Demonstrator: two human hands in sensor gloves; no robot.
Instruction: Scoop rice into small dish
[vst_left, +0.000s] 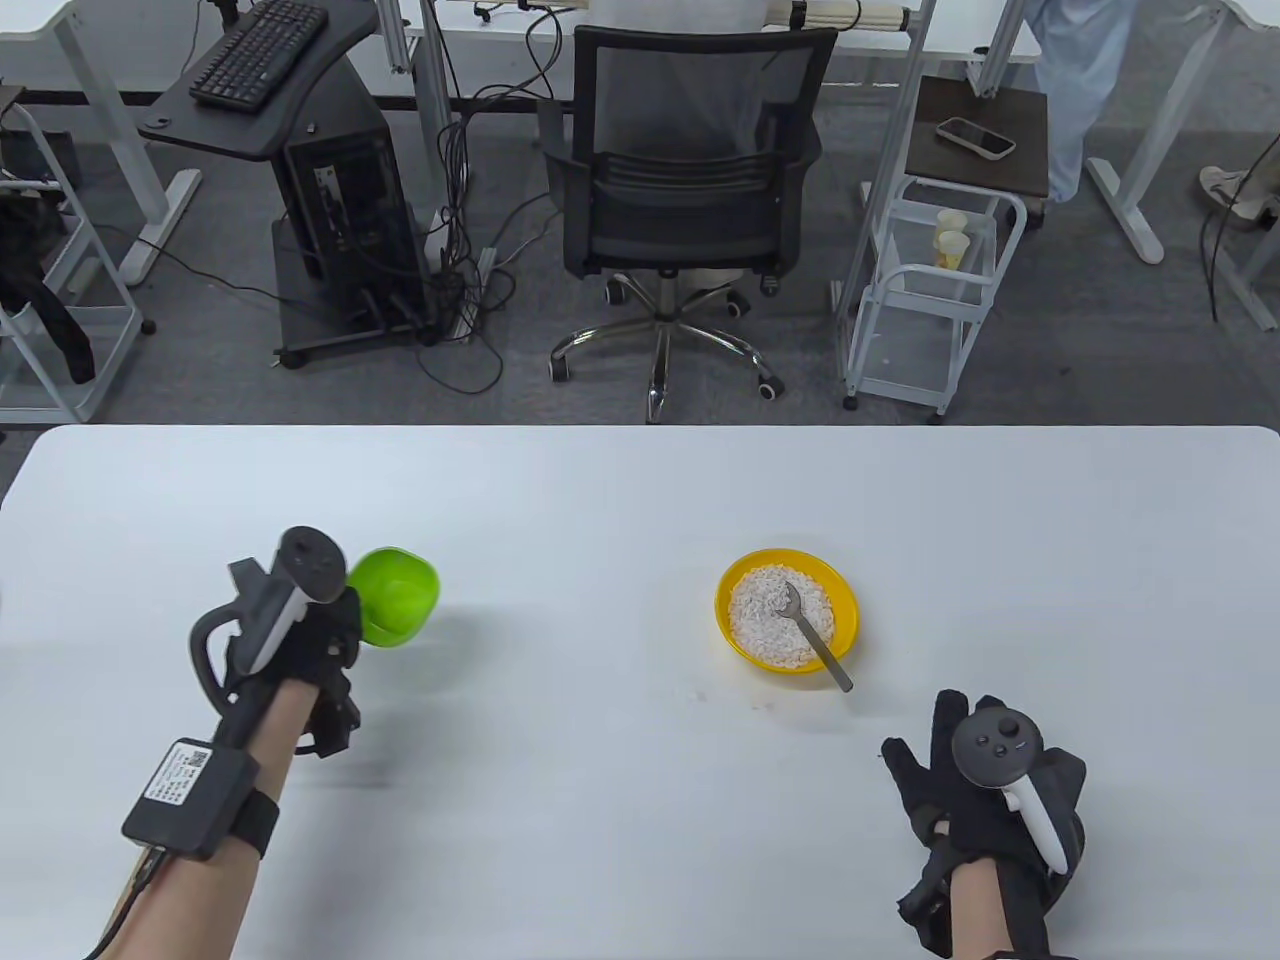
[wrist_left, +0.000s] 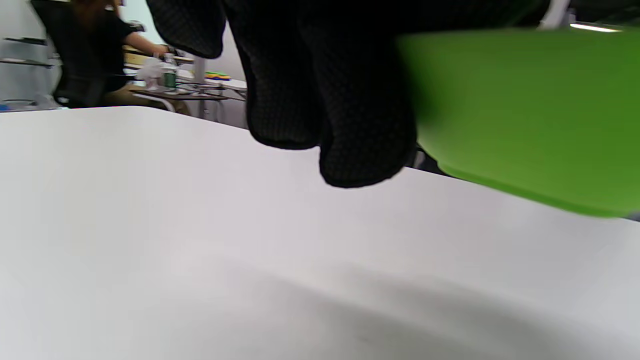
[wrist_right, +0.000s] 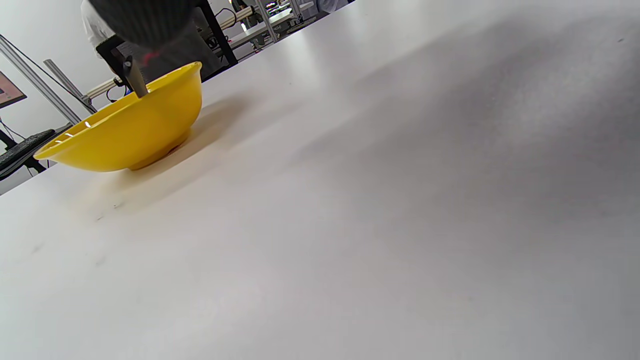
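Observation:
A yellow bowl (vst_left: 788, 610) full of white rice (vst_left: 770, 612) stands right of the table's middle, with a metal spoon (vst_left: 818, 638) lying in it, handle over the near rim. A small green dish (vst_left: 396, 596) is at the left, tilted and lifted off the table. My left hand (vst_left: 310, 630) grips it at its near side. In the left wrist view the dish (wrist_left: 525, 115) hangs above the table beside my gloved fingers (wrist_left: 330, 100). My right hand (vst_left: 960, 780) rests flat and empty on the table, near side of the bowl. The right wrist view shows the bowl (wrist_right: 130, 130) and spoon handle (wrist_right: 132, 75).
The white table (vst_left: 600, 500) runs to a far edge. Beyond it on the floor stand an office chair (vst_left: 690, 200), a computer cart (vst_left: 330, 200) and a white trolley (vst_left: 930, 290). A few rice grains lie on the table near the bowl (vst_left: 760, 703).

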